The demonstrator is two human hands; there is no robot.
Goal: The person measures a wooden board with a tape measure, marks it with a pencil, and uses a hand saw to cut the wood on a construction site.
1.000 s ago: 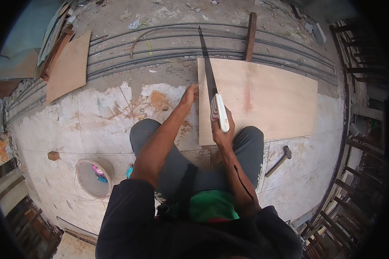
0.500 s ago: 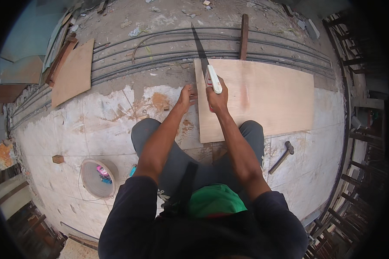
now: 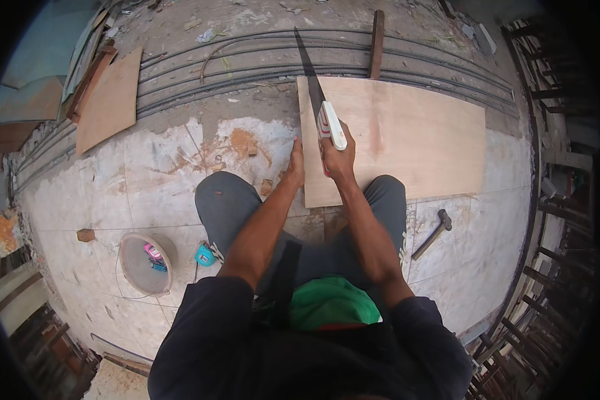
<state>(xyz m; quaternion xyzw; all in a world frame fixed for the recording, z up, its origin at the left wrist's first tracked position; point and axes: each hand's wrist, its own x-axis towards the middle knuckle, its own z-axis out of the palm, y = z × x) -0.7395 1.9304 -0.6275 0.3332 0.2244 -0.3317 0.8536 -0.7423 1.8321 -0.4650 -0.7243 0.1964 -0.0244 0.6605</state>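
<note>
My right hand [image 3: 341, 157] is closed around the white-and-red handle of a handsaw [image 3: 332, 126]. Its dark, tapering blade points away from me and crosses the board near its left end. The pale plywood board [image 3: 427, 143] lies in front of me, its near edge by my right knee. At the board's left edge, my left hand [image 3: 296, 165] is closed against the wood, thumb upward, its other fingers mostly hidden at the edge.
A hammer [image 3: 433, 235] lies right of my knee. On the left stand a bucket [image 3: 168, 257] with small items inside and a turquoise tape measure [image 3: 205, 254]. Long metal rods [image 3: 247, 83] and a wooden bar [image 3: 377, 47] lie beyond the board. Another plywood piece [image 3: 110, 100] leans far left.
My left hand has come in to the board's left edge, where its fingers were spread beside it before. The saw has shifted slightly. The view has tilted, bringing the tape measure into sight.
</note>
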